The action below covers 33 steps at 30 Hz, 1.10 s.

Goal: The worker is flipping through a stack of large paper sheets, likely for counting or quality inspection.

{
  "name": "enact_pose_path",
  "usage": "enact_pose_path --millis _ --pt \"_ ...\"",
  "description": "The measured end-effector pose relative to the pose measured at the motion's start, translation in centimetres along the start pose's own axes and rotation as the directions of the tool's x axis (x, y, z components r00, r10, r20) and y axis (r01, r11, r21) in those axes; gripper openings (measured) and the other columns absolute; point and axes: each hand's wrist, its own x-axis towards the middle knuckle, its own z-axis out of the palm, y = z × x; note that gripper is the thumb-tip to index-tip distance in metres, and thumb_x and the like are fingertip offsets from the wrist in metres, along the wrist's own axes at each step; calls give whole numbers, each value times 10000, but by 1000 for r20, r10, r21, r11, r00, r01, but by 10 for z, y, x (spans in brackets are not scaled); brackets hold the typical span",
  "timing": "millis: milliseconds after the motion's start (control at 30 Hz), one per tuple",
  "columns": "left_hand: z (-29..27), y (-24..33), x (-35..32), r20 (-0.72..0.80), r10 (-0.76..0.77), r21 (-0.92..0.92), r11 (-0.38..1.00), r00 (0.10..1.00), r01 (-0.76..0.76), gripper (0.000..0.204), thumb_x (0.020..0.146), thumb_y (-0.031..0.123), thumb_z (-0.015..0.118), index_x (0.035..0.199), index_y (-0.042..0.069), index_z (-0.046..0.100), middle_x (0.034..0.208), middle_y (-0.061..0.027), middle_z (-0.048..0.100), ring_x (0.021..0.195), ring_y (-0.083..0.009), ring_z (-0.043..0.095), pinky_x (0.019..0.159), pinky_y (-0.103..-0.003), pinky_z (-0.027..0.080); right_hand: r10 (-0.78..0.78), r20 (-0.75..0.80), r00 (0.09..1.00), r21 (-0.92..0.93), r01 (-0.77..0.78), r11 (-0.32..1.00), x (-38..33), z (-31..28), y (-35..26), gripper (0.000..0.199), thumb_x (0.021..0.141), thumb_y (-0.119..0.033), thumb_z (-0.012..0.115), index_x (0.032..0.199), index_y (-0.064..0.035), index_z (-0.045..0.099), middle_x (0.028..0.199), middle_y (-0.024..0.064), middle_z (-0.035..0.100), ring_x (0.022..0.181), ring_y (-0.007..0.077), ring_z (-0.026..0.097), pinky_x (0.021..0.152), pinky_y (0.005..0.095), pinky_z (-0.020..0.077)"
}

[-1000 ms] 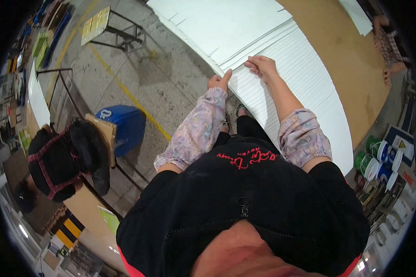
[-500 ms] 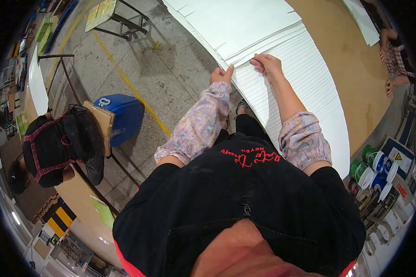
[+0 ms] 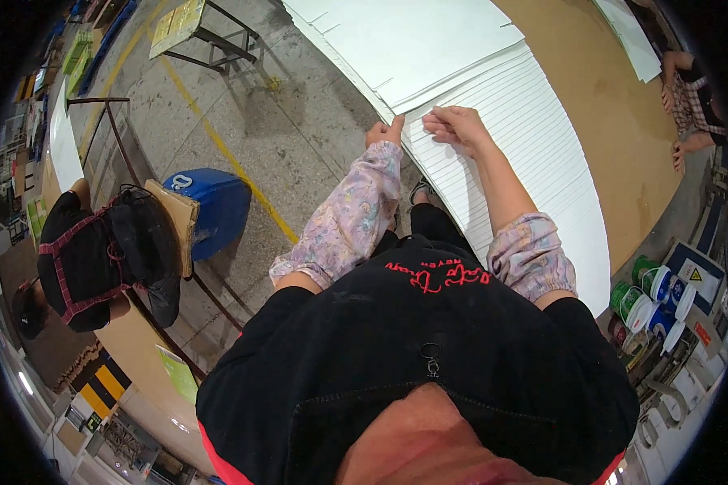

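Because the stack of white sheets [image 3: 534, 162] lies fanned, each sheet stepped back from the one below, its near edges form a staircase that the fingers can separate one layer at a time. The left hand [image 3: 384, 132] sits at the corner of the fan, where it overhangs the concrete floor [image 3: 283, 137]; the fingers are curled at the edge, but whether they pinch a sheet cannot be told. The right hand [image 3: 455, 125] rests palm down on the stepped edges just beside the left, fingers loosely bent and holding nothing. The stack rests on a brown table [image 3: 615, 105]. A blue bin [image 3: 214, 206] stands well apart to the left, and another person [image 3: 692, 101] sits at the far side of the table.
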Motion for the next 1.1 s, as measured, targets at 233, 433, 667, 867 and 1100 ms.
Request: enact_pose_path --millis 233,433,667,867,1100 --pt "-1 17 -13 35 8 34 999 999 -10 549 620 515 665 581 -14 522 570 -132 542 562 -236 517 583 -365 424 -66 88 994 237 43 971 23 -5 3 210 835 -139 537 878 66 551 803 152 614 649 126 607 516 180 515" --pt "-4 8 -5 42 60 105 992 997 -64 474 638 443 682 570 6 511 521 -85 519 483 -159 476 484 -321 405 -45 -166 985 190 77 979 28 16 5 120 759 -42 608 785 54 542 699 156 611 508 118 566 435 185 476" --pt "-9 18 -17 17 89 58 994 996 -90 498 629 454 690 560 -2 500 508 -80 488 480 -158 438 489 -334 389 -58 -251 966 88 82 993 35 23 4 102 746 -21 607 761 58 544 665 149 608 542 158 605 387 185 448" --pt "-8 24 -20 46 81 114 990 996 -86 516 617 480 687 550 11 481 530 -68 492 505 -157 435 512 -340 397 -73 -231 970 60 89 994 39 17 5 150 762 -76 618 784 63 564 679 136 610 549 129 594 417 178 460" --pt "-10 16 -14 -41 200 87 977 979 -196 505 598 457 708 527 36 438 508 -82 490 473 -190 455 484 -339 398 -69 -182 981 113 91 989 40 14 7 152 761 -61 614 819 67 556 727 127 612 592 144 609 449 188 479"
